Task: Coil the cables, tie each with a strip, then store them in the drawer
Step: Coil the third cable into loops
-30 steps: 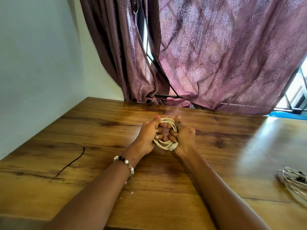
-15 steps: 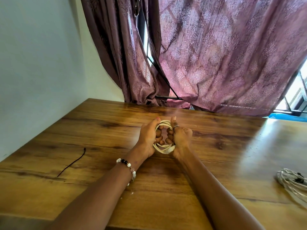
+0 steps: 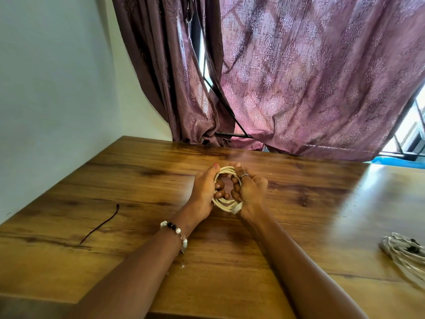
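A cream-white cable (image 3: 225, 203) is wound into a small round coil, held upright just above the wooden table (image 3: 299, 226). My left hand (image 3: 203, 192) grips the coil's left side, fingers curled through its middle. My right hand (image 3: 249, 192) grips the right side the same way, thumb on top. A white plug end sticks out at the coil's bottom right. A thin dark strip (image 3: 101, 224) lies loose on the table to the left, apart from both hands.
A second bundle of whitish cable (image 3: 404, 252) with a dark tie lies at the table's right edge. A white wall runs along the left. Purple curtains (image 3: 299, 77) hang behind the table's far edge. No drawer is in sight.
Both hands have drawn slightly closer together on the coil and squeezed it a little tighter. The strip and the second bundle have not moved.
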